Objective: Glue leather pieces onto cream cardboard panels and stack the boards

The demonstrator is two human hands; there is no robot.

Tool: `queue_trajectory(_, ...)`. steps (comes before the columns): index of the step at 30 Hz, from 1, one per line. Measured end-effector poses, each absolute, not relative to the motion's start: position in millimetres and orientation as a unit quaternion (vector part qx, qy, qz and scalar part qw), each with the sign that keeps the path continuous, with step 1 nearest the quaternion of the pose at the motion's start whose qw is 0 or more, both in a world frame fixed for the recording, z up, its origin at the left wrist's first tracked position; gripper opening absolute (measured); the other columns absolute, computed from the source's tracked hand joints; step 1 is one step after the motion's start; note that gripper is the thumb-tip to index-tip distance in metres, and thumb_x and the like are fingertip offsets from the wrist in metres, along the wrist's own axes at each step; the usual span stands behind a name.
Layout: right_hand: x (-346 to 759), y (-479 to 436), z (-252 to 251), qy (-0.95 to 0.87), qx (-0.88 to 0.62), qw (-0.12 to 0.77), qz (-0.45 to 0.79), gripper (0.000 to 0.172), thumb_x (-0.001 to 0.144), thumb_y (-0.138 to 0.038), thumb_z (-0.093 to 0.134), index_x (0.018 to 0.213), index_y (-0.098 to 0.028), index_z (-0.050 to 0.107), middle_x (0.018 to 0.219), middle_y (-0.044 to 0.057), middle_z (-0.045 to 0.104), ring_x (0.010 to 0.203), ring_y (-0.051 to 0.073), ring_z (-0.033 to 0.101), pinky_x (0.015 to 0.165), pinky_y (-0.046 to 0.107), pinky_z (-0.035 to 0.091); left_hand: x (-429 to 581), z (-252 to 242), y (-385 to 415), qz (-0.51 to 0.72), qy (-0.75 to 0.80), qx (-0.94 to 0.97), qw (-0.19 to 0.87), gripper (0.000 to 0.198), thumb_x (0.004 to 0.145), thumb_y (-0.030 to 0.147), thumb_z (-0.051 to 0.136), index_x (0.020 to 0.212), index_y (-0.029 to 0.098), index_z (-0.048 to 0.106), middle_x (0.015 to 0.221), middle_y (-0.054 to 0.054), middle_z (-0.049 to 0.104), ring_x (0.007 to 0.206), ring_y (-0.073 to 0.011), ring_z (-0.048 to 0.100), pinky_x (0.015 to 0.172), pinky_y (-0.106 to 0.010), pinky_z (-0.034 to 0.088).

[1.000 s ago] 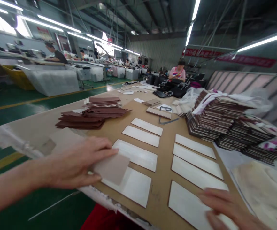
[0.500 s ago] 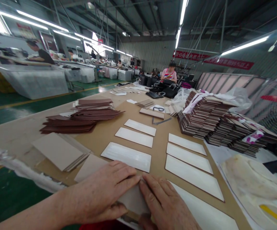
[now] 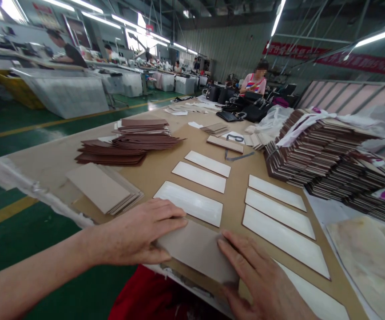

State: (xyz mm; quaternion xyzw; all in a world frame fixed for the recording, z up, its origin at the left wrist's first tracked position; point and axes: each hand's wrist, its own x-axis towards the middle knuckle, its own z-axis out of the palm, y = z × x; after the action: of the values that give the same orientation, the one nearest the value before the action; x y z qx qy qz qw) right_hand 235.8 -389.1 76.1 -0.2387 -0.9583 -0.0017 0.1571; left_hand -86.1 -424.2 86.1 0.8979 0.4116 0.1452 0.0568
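Observation:
A grey-beige rectangular panel (image 3: 195,246) lies near the table's front edge, between my two hands. At its left end, my left hand (image 3: 145,231) has its fingers along the far side and its thumb at the near side. My right hand (image 3: 259,271) grips the right end, fingers on top and thumb low by the near edge. Just beyond is a white-faced panel (image 3: 188,202) with a thin dark border. To the right lie more such panels, among them a long white panel (image 3: 285,240) and one partly hidden by my right hand.
Left of my hands is a stack of grey-beige panels (image 3: 101,186), with dark brown pieces (image 3: 112,151) behind it. Tall bundles of brown-edged pieces (image 3: 315,146) stand at the right, near a stained pale cloth (image 3: 365,262). A co-worker (image 3: 254,82) sits beyond black bags (image 3: 255,109).
My hands, earlier together with fingertips meeting over the panel, have moved apart to its two ends. More of the panel's surface now shows. The head view has tilted down and turned left.

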Motion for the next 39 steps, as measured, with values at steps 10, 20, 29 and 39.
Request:
queue_trajectory(10, 246, -362, 86, -0.947, -0.273, 0.168, 0.014, 0.055, 0.086, -0.02, 0.06, 0.141, -0.014, 0.056, 0.141, 0.014, 0.059, 0.125, 0.029, 0.059, 0.104, 0.046, 0.054, -129, 91, -408, 0.119, 0.49, 0.863, 0.016, 0.057, 0.097, 0.033, 0.056, 0.151, 0.024, 0.039, 0.152, -0.009, 0.048, 0.137, -0.0253, 0.046, 0.117, -0.044, 0.036)
queue_trajectory(20, 263, -322, 92, -0.904, -0.372, 0.182, 0.101, 0.047, 0.092, -0.034, 0.062, 0.138, -0.023, 0.059, 0.142, 0.009, 0.059, 0.129, 0.027, 0.057, 0.109, 0.046, 0.05, -181, 69, -392, 0.062, 0.586, 0.806, 0.063, 0.051, 0.098, 0.036, 0.051, 0.145, 0.02, 0.048, 0.137, -0.013, 0.061, 0.122, -0.0276, 0.059, 0.105, -0.041, 0.047)
queue_trajectory(29, 254, -344, 88, -0.923, -0.322, 0.181, 0.11, 0.05, 0.092, -0.03, 0.061, 0.142, -0.028, 0.054, 0.142, 0.009, 0.059, 0.129, 0.028, 0.058, 0.104, 0.046, 0.054, -145, 39, -475, 0.045, 0.648, 0.76, 0.014, 0.043, 0.101, 0.029, 0.043, 0.143, 0.021, 0.05, 0.141, -0.012, 0.058, 0.125, -0.0281, 0.06, 0.107, -0.046, 0.05)
queue_trajectory(39, 246, -346, 85, -0.93, -0.301, 0.174, 0.12, 0.052, 0.091, -0.03, 0.061, 0.143, -0.031, 0.053, 0.145, 0.007, 0.056, 0.129, 0.028, 0.057, 0.1, 0.044, 0.057, -118, 17, -496, 0.003, 0.695, 0.717, -0.053, 0.047, 0.093, 0.009, 0.041, 0.138, 0.011, 0.056, 0.14, -0.02, 0.057, 0.126, -0.0348, 0.057, 0.102, -0.054, 0.052)
